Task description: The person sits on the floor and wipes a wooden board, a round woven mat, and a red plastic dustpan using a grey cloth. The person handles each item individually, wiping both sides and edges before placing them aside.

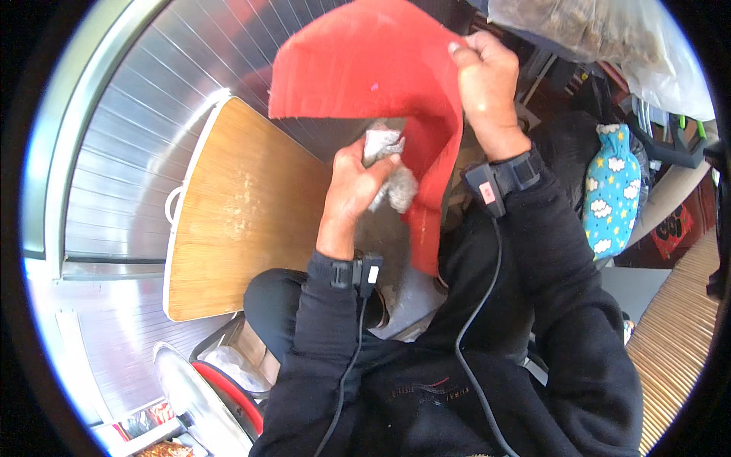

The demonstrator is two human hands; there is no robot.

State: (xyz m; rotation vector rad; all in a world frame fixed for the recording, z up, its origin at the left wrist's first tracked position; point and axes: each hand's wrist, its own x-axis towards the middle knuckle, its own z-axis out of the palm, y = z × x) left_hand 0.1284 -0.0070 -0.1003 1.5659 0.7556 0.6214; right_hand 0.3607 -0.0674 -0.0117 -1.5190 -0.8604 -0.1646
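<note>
My right hand [488,85] pinches the edge of a red fabric piece [371,63], which hangs raised in front of me. Its lower part drops in a long strip near my right leg. Below the wide part of the red fabric, my left hand [357,180] grips a crumpled greyish-white cloth [385,148] between thumb and fingers. A fuzzy grey end of that cloth hangs close to the strip; whether they touch I cannot tell. Both wrists wear black straps with small boxes and cables.
A wooden folding board [245,217] with a white rim leans at the left by a metal panelled wall [131,188]. A blue cloud-patterned hot-water bottle [613,191] is at the right, below a plastic bag [657,63]. A round metal lid [197,394] lies lower left.
</note>
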